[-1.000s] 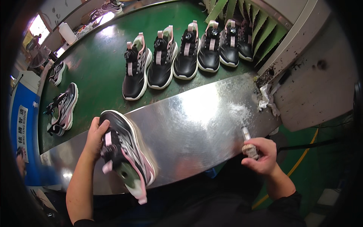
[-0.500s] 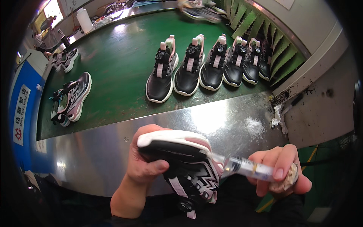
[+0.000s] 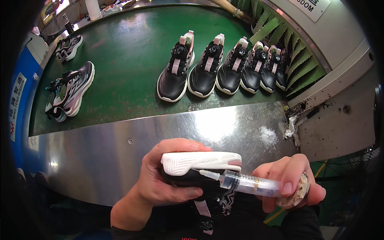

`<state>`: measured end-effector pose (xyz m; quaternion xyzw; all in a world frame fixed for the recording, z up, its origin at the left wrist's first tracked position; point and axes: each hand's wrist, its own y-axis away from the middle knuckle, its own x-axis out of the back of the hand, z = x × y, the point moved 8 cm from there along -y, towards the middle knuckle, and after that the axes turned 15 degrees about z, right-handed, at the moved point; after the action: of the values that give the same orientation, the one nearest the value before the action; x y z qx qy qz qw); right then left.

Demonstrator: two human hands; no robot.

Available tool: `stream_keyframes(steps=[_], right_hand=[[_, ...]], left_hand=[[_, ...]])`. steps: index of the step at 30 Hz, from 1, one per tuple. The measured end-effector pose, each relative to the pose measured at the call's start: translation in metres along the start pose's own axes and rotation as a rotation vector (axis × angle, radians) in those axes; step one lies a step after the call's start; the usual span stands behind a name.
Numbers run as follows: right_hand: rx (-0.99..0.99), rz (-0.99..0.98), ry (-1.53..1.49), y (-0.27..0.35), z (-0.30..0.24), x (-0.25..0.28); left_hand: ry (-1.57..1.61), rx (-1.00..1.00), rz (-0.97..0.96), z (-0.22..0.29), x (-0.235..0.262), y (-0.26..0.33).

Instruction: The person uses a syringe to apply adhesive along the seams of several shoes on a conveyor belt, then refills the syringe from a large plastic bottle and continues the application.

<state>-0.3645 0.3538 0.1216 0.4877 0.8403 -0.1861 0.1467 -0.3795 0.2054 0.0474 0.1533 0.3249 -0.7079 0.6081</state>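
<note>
My left hand (image 3: 154, 180) grips a black sneaker (image 3: 204, 161) around its front, thumb on the dark upper and fingers over the white sole. The sneaker is tipped on its side, toe to the left, its pink-strapped lacing dial hanging low near my body. In my right hand (image 3: 286, 174) is a clear plastic syringe (image 3: 252, 185), fingers curled around the barrel. A crumpled beige wad (image 3: 296, 195) covers its rear end against my palm. The syringe's pale nozzle points left at the seam between sole and upper, by the toe; whether it touches cannot be made out.
Several matching sneakers (image 3: 173, 82) stand in a row on the green belt (image 3: 120, 60), beside green strip flaps (image 3: 302, 66). More shoes (image 3: 74, 90) lie at left. A metal ledge (image 3: 92, 156) borders the belt, with white residue (image 3: 268, 136) and crumpled tissue (image 3: 292, 127). Another person's arm (image 3: 228, 7) reaches in at the top.
My left hand has turned the sneaker so its toe sole edge faces up toward the view. The syringe nozzle has shifted left along the seam. A blurred shoe at the top is gone; an arm shows there.
</note>
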Motion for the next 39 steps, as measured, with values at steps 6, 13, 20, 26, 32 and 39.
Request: stream_keyframes(steps=[6,13,20,26,32,39], right_hand=[[-0.029,0.043,0.038,0.003,0.003,0.007],[0.013,0.058,-0.208,0.018,0.008,0.025],[-0.046,0.088,-0.176,0.032,0.028,0.051],[-0.044,0.073,-0.122,0.046,0.043,0.070],[-0.017,0.091,-0.092,0.066,0.052,0.081],[-0.076,0.079,-0.021,0.096,0.061,0.099]], left_hand=[[0.097,0.040,0.041,0.002,-0.002,-0.003],[0.090,0.079,0.085,-0.002,0.005,-0.010],[-0.146,0.235,0.397,-0.018,0.036,-0.002],[-0.083,0.319,0.386,-0.036,0.048,-0.003],[0.105,0.272,0.388,-0.043,0.055,-0.004],[0.155,0.290,0.543,-0.047,0.094,-0.006]])
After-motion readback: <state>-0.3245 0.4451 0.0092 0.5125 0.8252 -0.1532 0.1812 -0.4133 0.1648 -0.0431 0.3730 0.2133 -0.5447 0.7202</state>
